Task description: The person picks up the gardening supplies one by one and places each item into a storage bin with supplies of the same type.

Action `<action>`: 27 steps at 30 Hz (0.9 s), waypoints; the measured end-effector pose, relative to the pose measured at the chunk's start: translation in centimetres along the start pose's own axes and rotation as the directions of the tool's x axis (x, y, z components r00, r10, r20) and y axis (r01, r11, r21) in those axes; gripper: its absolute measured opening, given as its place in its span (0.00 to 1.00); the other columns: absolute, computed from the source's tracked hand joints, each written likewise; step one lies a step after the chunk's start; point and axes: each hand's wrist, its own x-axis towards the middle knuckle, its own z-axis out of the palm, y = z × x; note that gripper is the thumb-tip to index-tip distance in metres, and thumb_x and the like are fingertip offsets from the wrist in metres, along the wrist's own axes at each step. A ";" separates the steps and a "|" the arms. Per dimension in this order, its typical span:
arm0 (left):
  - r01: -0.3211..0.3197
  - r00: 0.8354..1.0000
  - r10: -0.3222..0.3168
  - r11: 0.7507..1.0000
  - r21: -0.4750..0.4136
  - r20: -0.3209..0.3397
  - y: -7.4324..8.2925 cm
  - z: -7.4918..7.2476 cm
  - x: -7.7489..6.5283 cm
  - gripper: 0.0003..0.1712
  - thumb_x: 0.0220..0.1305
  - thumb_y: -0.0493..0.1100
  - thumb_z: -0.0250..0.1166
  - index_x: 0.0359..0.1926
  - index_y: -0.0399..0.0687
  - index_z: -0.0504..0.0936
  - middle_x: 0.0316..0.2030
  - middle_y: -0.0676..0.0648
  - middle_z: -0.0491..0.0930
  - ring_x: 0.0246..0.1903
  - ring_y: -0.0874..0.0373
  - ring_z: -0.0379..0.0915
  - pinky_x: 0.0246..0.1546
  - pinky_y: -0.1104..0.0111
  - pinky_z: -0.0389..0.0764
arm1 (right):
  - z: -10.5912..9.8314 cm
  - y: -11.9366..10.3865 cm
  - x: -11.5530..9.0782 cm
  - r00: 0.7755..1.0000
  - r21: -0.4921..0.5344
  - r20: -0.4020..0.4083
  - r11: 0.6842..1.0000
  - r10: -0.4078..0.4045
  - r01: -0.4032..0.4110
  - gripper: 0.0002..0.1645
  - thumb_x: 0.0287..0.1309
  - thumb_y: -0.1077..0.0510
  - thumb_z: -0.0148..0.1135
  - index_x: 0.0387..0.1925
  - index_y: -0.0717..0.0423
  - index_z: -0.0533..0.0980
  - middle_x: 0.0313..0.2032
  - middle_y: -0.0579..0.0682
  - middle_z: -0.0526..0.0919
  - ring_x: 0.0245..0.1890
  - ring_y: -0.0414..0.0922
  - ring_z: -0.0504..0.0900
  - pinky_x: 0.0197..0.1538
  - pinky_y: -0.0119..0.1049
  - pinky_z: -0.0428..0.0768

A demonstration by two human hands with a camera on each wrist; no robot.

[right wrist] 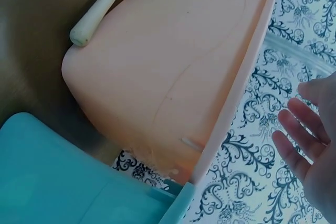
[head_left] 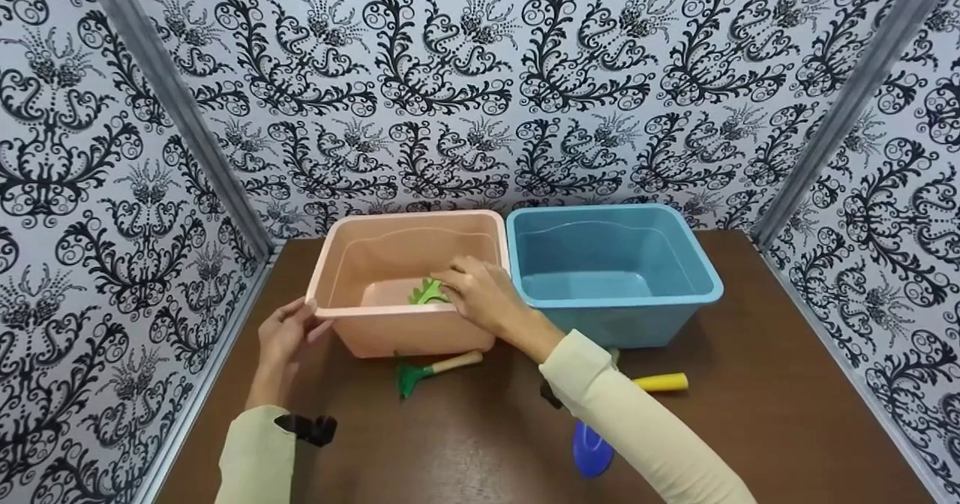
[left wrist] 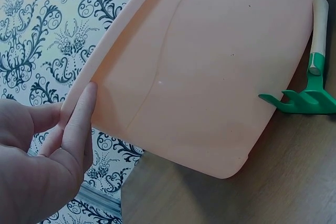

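My left hand [head_left: 286, 335] pinches the near left corner of the peach tub's rim [head_left: 405, 310], thumb on one side and fingers on the other, as the left wrist view shows. Over the same tub hovers my right hand [head_left: 480, 292]. Its fingers [right wrist: 302, 129] look loosely bent and apart in the right wrist view, with nothing between them. Below them, inside the tub, a light green toothed piece [head_left: 427, 292] is partly hidden by the hand and the near wall. A small green hand rake [head_left: 412, 376] with a pale wooden handle lies before the tub.
A blue tub [head_left: 615, 301] stands right beside the peach one. Partly under my right forearm lie a yellow handle [head_left: 664, 382] and a blue scoop-like blade [head_left: 591, 450]. Patterned walls [head_left: 480, 99] enclose the brown table [head_left: 450, 459] at the back and sides.
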 end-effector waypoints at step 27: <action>-0.005 1.000 0.005 1.000 -0.025 -0.001 -0.1 0.2 0.1 0.30 0.74 0.38 0.55 0.72 0.32 0.58 0.26 0.54 0.80 0.29 0.65 0.81 0.47 0.70 0.88 | 3.4 -1.4 -5.1 0.985 0.094 -0.114 0.985 -0.132 0.143 0.09 0.57 0.58 0.71 0.40 0.48 0.88 0.35 0.43 0.87 0.34 0.38 0.84 0.33 0.30 0.85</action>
